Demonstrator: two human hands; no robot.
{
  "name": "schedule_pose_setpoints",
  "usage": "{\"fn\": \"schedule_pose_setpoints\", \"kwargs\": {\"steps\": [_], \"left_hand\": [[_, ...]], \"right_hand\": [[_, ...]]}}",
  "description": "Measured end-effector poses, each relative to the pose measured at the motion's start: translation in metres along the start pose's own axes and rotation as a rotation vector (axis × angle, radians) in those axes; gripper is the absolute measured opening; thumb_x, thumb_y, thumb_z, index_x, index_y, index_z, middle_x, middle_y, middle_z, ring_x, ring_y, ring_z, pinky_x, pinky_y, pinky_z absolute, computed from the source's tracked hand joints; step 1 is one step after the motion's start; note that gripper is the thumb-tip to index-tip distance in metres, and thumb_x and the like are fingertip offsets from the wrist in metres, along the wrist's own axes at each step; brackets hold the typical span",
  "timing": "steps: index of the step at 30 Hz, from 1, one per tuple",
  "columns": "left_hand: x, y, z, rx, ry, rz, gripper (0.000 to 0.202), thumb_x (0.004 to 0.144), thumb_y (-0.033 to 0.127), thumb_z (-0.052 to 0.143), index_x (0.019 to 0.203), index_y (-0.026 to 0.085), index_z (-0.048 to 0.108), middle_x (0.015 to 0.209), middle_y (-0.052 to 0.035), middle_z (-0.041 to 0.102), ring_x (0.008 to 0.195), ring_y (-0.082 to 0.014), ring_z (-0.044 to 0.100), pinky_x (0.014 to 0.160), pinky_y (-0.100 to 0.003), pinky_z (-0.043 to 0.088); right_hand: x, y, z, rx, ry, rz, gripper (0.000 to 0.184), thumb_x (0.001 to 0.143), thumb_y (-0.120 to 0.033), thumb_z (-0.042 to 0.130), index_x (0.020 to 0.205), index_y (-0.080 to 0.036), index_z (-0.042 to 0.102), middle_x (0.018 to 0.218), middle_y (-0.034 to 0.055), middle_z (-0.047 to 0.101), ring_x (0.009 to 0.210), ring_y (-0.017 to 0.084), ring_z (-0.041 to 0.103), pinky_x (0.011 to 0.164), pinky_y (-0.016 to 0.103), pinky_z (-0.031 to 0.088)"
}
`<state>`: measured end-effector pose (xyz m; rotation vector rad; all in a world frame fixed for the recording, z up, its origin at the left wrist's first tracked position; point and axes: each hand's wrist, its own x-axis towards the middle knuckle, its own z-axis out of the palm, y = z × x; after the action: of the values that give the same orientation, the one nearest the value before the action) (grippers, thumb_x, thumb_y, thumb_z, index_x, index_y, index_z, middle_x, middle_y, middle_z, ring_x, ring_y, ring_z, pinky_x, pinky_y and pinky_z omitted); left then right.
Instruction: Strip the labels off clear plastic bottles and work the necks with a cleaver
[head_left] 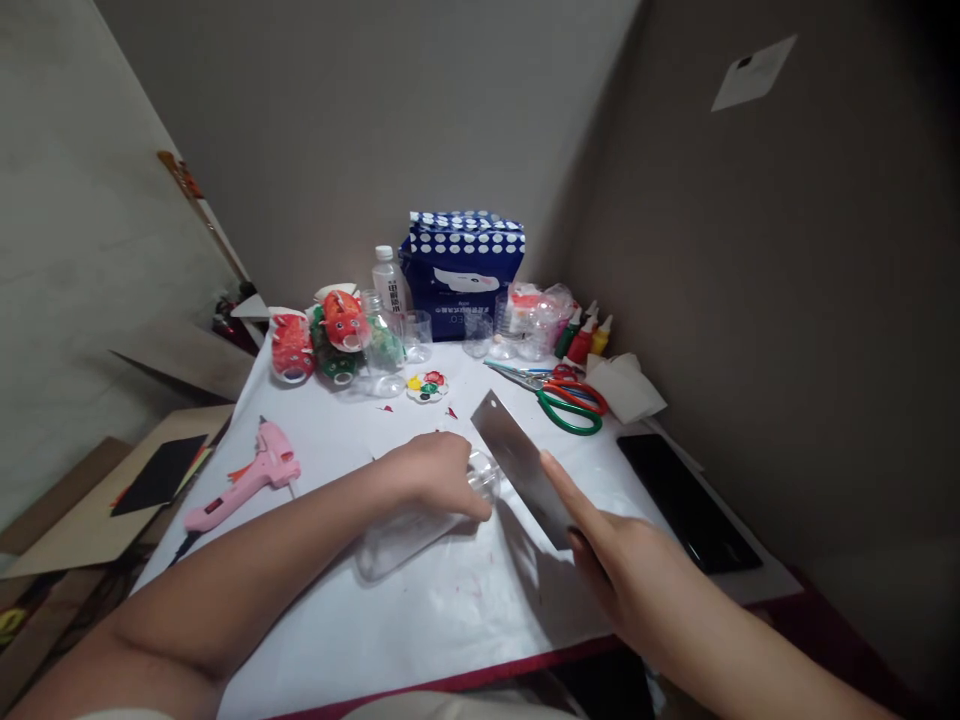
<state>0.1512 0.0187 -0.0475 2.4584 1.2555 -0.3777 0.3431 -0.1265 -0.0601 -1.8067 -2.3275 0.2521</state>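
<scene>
Two tight grips: left hand (pixel 435 470) on bottle (pixel 397 540), right hand (pixel 622 560) on cleaver (pixel 517 465) beside it

One cleaver (pixel 517 462), one glue gun (pixel 251 478), two scissors (pixel 576 416) (pixel 586 392) (green-handled, red-handled), one palette (pixel 427 386).

Left hand (pixel 439 472) and right hand (pixel 619 565) bare, forearms apparently bare too.

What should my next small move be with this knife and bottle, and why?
Probably slide the left hand back along the clear bottle, away from the knife, before pressing down. The bottle lies on its side on the table; the left hand grips it beside the blade, which the right hand holds tilted at the bottle's end, so it looks risky.
</scene>
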Motion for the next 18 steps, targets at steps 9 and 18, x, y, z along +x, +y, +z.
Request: {"fn": "schedule_pose_setpoints", "kwargs": {"steps": [9,18], "left_hand": [[-0.002,0.005,-0.005,0.033,-0.027,0.011,0.054,0.052,0.061,0.058,0.081,0.016,0.070,0.075,-0.0093,0.068,0.062,-0.0237,0.061,0.048,-0.030,0.041],[-0.006,0.005,-0.001,-0.021,0.003,-0.068,0.057,0.049,0.063,0.059,0.083,0.018,0.068,0.082,-0.0090,0.069,0.069,-0.0244,0.063,0.051,-0.029,0.043]], "right_hand": [[0.033,-0.012,-0.014,-0.120,-0.021,-0.010,0.081,0.079,-0.005,0.039,0.150,-0.013,0.000,0.068,0.0053,0.067,0.053,0.019,0.056,0.050,0.026,0.029],[0.049,-0.018,-0.009,-0.070,0.059,-0.030,0.081,0.079,-0.005,0.039,0.150,-0.013,0.000,0.076,0.0069,0.068,0.057,0.018,0.058,0.052,0.025,0.033]]}}
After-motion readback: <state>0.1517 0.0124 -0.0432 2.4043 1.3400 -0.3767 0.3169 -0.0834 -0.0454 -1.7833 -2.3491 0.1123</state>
